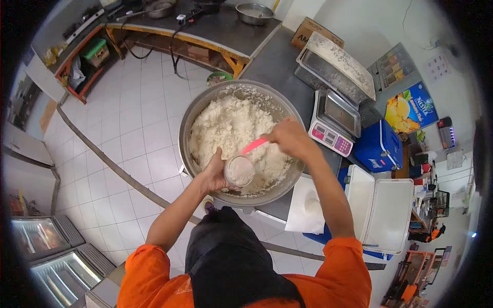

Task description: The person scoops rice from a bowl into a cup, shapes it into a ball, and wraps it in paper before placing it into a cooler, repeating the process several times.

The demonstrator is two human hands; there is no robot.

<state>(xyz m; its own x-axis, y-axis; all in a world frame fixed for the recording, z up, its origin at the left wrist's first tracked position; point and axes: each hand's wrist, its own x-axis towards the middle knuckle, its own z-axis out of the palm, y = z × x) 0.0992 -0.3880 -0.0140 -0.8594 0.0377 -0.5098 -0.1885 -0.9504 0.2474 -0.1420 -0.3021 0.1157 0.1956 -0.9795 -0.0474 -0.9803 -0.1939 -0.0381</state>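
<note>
A wide metal basin [296, 177] holds a heap of cooked white rice [231, 120]. Over its near side, my left hand [216, 173] is wrapped round a small clear cup [240, 171] with rice inside. My right hand [290, 137] grips the handle of a pink spatula [255, 145]. The spatula slants down from that hand toward the cup's far rim; whether the two touch I cannot tell. Part of the spatula's lower end is hidden or blends with the rice.
Right of the basin, a digital scale [333, 134] stands on the dark counter [280, 66], with a large metal container [334, 69] behind it. A blue cooler [379, 148] and an open white-lined cooler [359, 197] are further right. White paper [304, 208] lies near my right forearm.
</note>
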